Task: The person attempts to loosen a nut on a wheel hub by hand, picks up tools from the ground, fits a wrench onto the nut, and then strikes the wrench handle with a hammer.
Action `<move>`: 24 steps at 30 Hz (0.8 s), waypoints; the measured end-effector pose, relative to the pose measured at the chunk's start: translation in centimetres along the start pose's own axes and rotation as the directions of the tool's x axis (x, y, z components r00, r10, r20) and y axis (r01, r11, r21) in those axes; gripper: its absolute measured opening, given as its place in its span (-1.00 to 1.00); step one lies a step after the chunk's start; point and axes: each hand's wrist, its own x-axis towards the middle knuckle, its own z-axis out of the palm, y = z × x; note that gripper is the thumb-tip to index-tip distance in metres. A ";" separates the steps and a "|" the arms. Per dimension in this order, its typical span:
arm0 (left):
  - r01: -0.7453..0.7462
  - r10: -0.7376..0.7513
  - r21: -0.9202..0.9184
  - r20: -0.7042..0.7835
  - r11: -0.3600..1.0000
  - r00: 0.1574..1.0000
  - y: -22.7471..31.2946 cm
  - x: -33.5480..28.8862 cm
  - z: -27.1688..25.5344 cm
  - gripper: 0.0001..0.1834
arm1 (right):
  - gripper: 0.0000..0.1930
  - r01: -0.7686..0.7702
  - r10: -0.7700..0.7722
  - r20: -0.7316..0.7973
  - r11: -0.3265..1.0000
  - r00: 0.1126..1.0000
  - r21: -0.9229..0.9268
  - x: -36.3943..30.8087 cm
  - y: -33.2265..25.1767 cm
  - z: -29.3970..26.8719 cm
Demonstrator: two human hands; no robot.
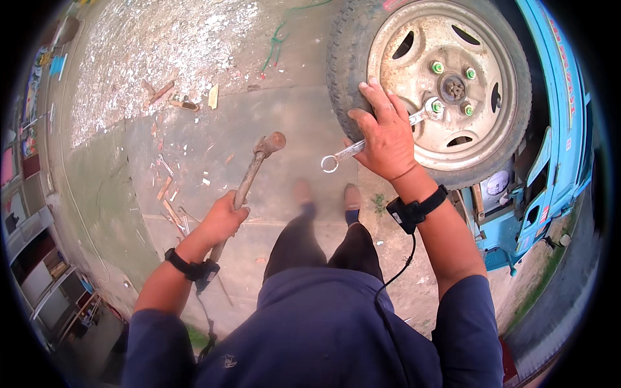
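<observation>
My left hand [223, 220] is wrapped round the wooden handle of a hammer [249, 173]. Its rusty head [270, 143] points up and away from me, above the concrete. At the wheel [414, 132], my right hand [387, 132] grips a silver wrench [351, 150] by its middle, with the fingers stretched along the tyre side. One end of the wrench sits round a green wheel nut [437, 108]; the free ring end sticks out to the left. Several other green nuts surround the rusty hub [453, 88]. The palm hides part of the wrench.
A blue vehicle body [556, 129] stands close on the right of the tyre [346, 64]. Wood scraps [171, 210] and pale rubble [155, 52] lie on the ground to the left. A green cord [277, 40] trails near the tyre. Cables hang from both wrist straps.
</observation>
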 end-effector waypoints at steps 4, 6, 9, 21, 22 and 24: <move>0.202 -0.224 -0.297 -0.042 0.933 0.974 -6.2 3.2 4.5 -0.78 | -0.45 -0.023 0.023 -0.001 1.000 1.000 0.013 0.6 -0.6 0.0; 0.277 -0.315 -0.436 -0.014 0.856 0.949 -9.5 4.4 5.5 -0.78 | -0.36 -0.009 0.009 0.000 1.000 1.000 -0.021 0.8 -0.9 0.0; 0.293 -0.382 -0.482 -0.097 0.826 0.919 -14.3 4.5 6.0 -0.77 | -0.34 0.018 -0.018 -0.016 0.999 1.000 -0.042 0.7 -0.8 0.3; -0.090 0.177 0.196 -0.495 0.977 0.851 -16.9 4.2 0.3 -0.34 | -0.31 -0.041 0.037 -0.032 0.989 0.999 -0.141 1.7 -0.8 0.7; -0.241 0.365 0.302 -0.480 0.922 0.797 -12.2 4.2 0.2 -0.37 | -0.29 -0.053 0.049 -0.034 0.990 0.998 -0.133 1.8 -0.6 0.9; -0.458 0.640 0.458 -0.429 0.762 0.637 -1.3 2.9 1.4 -0.43 | -0.27 -0.079 0.078 -0.014 0.991 0.997 -0.107 1.7 -0.7 0.6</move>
